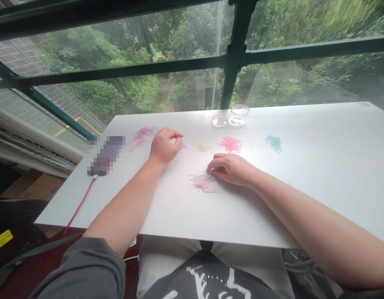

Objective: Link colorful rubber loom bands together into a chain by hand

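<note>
My left hand (pixel 166 145) hovers over a small purple pile of bands (pixel 183 145), which it partly covers. Its thumb and index finger come together in a pinch, and anything between the tips is too small to make out. My right hand (pixel 231 168) rests at the upper right edge of a mixed-colour pile of thin elastic bands (pixel 201 182). Its fingers are curled and drawn together, hiding whatever they grip. Beyond the hands lie a pale yellow pile (pixel 204 146), a bright pink pile (pixel 231 143) and, farther right, a teal pile (pixel 274 142).
A pink and mixed pile (pixel 143 136) lies left of my left hand. Near the window edge stand a clear round container (pixel 239 111) and a clear lid (pixel 218 121). A blurred-out phone (pixel 107 155) with a red cable (pixel 80 203) lies on the white table (pixel 322 166).
</note>
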`<state>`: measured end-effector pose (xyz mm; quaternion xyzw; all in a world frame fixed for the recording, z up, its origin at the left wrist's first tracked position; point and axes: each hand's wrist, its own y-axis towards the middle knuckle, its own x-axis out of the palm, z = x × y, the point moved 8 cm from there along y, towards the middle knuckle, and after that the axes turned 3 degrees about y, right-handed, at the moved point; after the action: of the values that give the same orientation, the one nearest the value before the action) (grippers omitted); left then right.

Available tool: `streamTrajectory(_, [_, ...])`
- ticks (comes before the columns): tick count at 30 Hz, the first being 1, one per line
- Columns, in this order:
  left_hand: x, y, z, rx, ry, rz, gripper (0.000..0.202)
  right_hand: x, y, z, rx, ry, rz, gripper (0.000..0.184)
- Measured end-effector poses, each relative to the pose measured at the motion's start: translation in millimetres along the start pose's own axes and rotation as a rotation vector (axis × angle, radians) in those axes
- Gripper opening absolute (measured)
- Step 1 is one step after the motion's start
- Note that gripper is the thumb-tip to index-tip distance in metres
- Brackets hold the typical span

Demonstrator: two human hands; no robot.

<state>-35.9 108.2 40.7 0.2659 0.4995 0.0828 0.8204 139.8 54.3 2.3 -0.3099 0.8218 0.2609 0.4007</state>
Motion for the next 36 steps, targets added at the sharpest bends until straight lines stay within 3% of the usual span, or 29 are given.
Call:
streamTrajectory(4, [6.6,-6,25,0.147,-0.133,-0.07,0.019,-1,1,-1,-0.026,0.003,0.021,0.015])
streamTrajectory(9, [29.1,-24,63,0.332,-0.304,-0.321,0.017,-3,0,2,-0.03,0.065,0.034,0.014])
streamTrajectory(13, [42.6,-35,81,0.398,-0.359,-0.485,0.017,-5,-1,4,-0.019,0.106,0.028,0.014])
streamTrajectory(25, [55.4,-46,82,0.32,-0.369,-0.628,0.023,1,-2,10,0.108,0.135,-0.021,0.018])
streamTrajectory(36, [57.2,-44,78,0.274,-0.389,-0.589,0.022,2,-3,18,0.184,0.206,0.015,0.022])
